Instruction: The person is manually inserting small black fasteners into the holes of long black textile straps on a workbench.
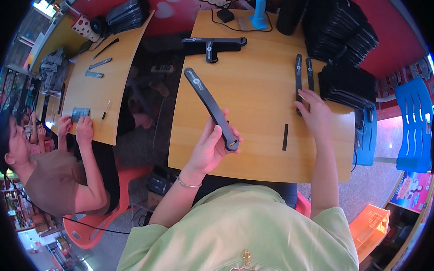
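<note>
Here, the left hand [211, 147] gripped one end of a long black strap [209, 105], which rose slanting above the wooden table [254, 156]; the right hand [317, 112] lay flat, fingers loose on the lower end of a narrow black strip [298, 76] beside a second strip [309, 73]; a small black piece [285, 137] lay between the hands; farther off, folded straps [213, 44], stacked black pieces [345, 85], a blue fan [259, 12].
</note>
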Action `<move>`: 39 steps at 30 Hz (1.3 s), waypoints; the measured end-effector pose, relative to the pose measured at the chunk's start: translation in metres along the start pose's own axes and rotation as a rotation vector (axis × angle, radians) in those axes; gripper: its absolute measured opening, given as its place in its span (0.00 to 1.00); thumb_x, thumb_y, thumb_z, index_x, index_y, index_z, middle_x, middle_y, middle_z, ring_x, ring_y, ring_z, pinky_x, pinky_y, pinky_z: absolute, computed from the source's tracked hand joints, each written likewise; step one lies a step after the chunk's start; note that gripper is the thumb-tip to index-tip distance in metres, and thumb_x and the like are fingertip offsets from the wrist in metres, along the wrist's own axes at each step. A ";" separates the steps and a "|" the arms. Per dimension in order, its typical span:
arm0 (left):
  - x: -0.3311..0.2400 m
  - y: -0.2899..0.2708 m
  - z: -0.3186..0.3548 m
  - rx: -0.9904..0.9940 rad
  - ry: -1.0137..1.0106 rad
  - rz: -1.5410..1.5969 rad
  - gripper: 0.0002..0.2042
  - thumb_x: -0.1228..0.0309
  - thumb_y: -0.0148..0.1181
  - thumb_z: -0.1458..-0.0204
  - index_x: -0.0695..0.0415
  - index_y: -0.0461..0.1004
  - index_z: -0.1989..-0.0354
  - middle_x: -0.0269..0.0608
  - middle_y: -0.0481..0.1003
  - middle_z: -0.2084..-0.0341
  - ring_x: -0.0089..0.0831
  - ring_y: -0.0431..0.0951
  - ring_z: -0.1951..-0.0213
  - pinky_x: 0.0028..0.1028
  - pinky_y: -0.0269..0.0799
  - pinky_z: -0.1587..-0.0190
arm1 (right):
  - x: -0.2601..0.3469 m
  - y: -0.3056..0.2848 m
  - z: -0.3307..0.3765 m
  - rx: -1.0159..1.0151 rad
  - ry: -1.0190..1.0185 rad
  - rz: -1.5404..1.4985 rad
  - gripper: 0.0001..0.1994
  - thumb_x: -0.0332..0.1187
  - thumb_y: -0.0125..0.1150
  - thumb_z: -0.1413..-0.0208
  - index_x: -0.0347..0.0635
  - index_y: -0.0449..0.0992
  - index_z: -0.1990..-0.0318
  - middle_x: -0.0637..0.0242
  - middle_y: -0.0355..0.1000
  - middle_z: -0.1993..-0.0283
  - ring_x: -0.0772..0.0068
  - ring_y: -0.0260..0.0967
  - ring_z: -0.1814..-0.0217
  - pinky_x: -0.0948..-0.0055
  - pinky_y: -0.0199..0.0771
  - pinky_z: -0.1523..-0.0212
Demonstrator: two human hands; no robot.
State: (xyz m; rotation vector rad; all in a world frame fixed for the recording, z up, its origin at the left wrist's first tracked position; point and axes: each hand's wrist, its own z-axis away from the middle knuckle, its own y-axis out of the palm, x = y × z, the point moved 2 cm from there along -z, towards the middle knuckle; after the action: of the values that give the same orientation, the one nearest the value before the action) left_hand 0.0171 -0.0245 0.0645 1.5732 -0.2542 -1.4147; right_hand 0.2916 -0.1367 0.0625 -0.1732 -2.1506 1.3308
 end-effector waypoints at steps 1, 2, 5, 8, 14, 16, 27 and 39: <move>0.000 0.000 0.000 -0.009 0.014 -0.007 0.20 0.61 0.37 0.38 0.50 0.50 0.38 0.44 0.68 0.61 0.37 0.73 0.58 0.33 0.76 0.61 | 0.005 -0.002 0.000 0.007 -0.004 -0.004 0.15 0.37 0.62 0.52 0.47 0.77 0.56 0.70 0.73 0.53 0.66 0.73 0.62 0.72 0.72 0.62; 0.000 0.002 -0.002 -0.017 0.016 -0.005 0.20 0.61 0.37 0.38 0.50 0.50 0.38 0.44 0.68 0.61 0.37 0.73 0.58 0.33 0.76 0.61 | 0.013 -0.008 0.000 -0.070 -0.019 -0.046 0.13 0.37 0.60 0.50 0.47 0.77 0.56 0.69 0.73 0.56 0.65 0.72 0.65 0.72 0.71 0.64; -0.001 0.003 -0.004 -0.038 0.031 0.012 0.20 0.65 0.39 0.38 0.49 0.49 0.38 0.44 0.68 0.60 0.37 0.72 0.56 0.34 0.76 0.58 | 0.051 -0.030 0.002 -0.132 -0.014 -0.181 0.10 0.34 0.57 0.47 0.45 0.77 0.58 0.67 0.73 0.62 0.65 0.71 0.70 0.72 0.70 0.67; 0.000 0.001 -0.008 -0.015 0.061 0.001 0.20 0.69 0.43 0.39 0.51 0.52 0.39 0.43 0.68 0.59 0.38 0.72 0.54 0.35 0.75 0.55 | 0.069 -0.030 0.018 -0.038 0.013 -0.295 0.10 0.31 0.52 0.44 0.41 0.76 0.58 0.64 0.73 0.66 0.66 0.71 0.70 0.74 0.69 0.67; 0.003 0.010 -0.016 -0.092 0.120 0.019 0.16 0.77 0.50 0.44 0.56 0.60 0.47 0.39 0.69 0.60 0.33 0.73 0.54 0.36 0.75 0.53 | 0.120 -0.018 0.048 0.099 -0.108 -0.480 0.11 0.25 0.51 0.45 0.42 0.74 0.55 0.63 0.73 0.72 0.67 0.71 0.70 0.73 0.69 0.68; 0.005 0.010 -0.017 -0.107 0.170 0.020 0.16 0.78 0.52 0.45 0.56 0.61 0.48 0.39 0.70 0.60 0.33 0.73 0.54 0.36 0.74 0.52 | 0.128 -0.012 0.052 0.072 -0.178 -0.520 0.13 0.24 0.54 0.47 0.45 0.72 0.54 0.66 0.73 0.73 0.67 0.71 0.72 0.71 0.70 0.71; 0.008 0.010 -0.018 -0.173 0.348 -0.098 0.17 0.80 0.54 0.48 0.55 0.62 0.50 0.41 0.71 0.60 0.36 0.73 0.52 0.36 0.73 0.51 | 0.139 -0.002 0.061 0.166 -0.074 -0.561 0.12 0.22 0.55 0.48 0.41 0.70 0.55 0.64 0.76 0.70 0.69 0.76 0.69 0.78 0.71 0.72; 0.009 0.011 -0.022 -0.150 0.569 -0.298 0.17 0.85 0.58 0.53 0.59 0.64 0.55 0.39 0.68 0.61 0.35 0.72 0.53 0.36 0.73 0.52 | 0.140 0.006 0.065 0.177 0.015 -0.580 0.03 0.25 0.54 0.45 0.38 0.70 0.63 0.61 0.76 0.71 0.72 0.75 0.73 0.78 0.71 0.75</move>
State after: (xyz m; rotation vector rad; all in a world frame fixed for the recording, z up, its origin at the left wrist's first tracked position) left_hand 0.0435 -0.0258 0.0638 1.8621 0.4295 -1.1072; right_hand 0.1413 -0.1273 0.0954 0.4744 -1.8517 1.1498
